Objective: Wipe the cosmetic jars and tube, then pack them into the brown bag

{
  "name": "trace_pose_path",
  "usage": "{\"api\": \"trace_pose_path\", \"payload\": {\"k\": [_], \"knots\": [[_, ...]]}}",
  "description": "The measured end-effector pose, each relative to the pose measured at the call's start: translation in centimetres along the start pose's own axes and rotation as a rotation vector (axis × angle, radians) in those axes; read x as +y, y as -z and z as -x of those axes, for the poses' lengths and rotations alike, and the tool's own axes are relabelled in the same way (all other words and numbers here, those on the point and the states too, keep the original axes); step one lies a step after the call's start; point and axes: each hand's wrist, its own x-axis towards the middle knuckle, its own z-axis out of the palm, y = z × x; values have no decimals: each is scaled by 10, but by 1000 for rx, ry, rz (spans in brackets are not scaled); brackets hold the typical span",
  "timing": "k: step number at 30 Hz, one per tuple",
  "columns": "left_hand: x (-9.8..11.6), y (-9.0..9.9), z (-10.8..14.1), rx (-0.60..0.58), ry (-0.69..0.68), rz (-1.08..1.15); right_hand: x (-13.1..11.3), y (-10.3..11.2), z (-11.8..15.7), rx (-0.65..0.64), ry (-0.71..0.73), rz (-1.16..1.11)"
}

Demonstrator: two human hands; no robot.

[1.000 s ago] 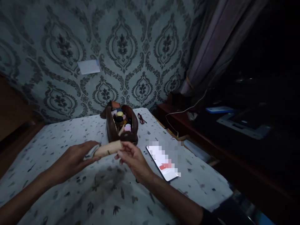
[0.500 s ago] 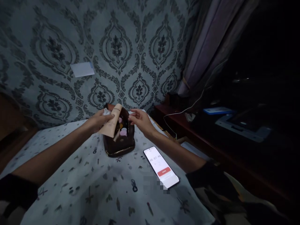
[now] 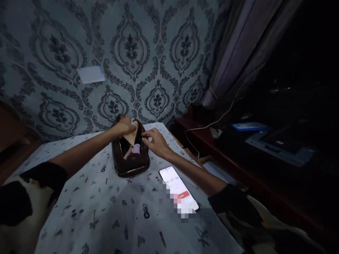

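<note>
A dark brown zipped bag point(image 3: 132, 163) stands with its top open on the patterned cloth. My left hand point(image 3: 125, 126) holds a beige tube point(image 3: 131, 137) inside the bag's opening, with something whitish beside its fingers. Below the tube, a pink item point(image 3: 136, 149) and a slim beige stick point(image 3: 128, 153) show in the bag. My right hand point(image 3: 155, 141) pinches the bag's right edge with thumb and forefinger.
A lit phone point(image 3: 178, 188) lies on the cloth point(image 3: 106, 215), right of and nearer than the bag. A white cable point(image 3: 212, 123) runs over a dark red surface point(image 3: 182, 123) at the right. Behind is a patterned wall point(image 3: 129, 42) with a white switch plate point(image 3: 91, 74).
My left hand has moved right and over the bag, and the beige tube has gone from above its left side down into the opening. My right hand stays at the right edge.
</note>
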Motion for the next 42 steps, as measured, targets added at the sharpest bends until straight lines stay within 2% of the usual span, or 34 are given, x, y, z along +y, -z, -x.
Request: {"api": "trace_pose_path", "payload": {"k": [5,12,17,25,32,34,36,39,42], "knots": [[15,-6,5,31,69,-175,2,-2,2,-8,21,-2],[5,-9,9,47,12,-370,1,-4,5,2,83,48],[2,-7,21,49,-91,-462,-1,-6,8,10,104,130],[-14,3,34,-95,-372,-509,-9,-7,8,-62,55,291],[-18,2,36,-56,-369,-414,-8,-7,6,-62,94,290],[-21,7,41,29,-404,-252,-2,-6,4,-49,114,223],[-28,13,51,173,-426,1,6,-4,2,-23,124,116],[-53,21,73,349,-332,265,22,5,2,55,79,-68],[-95,20,98,313,-91,269,38,20,5,105,-43,-270]]}}
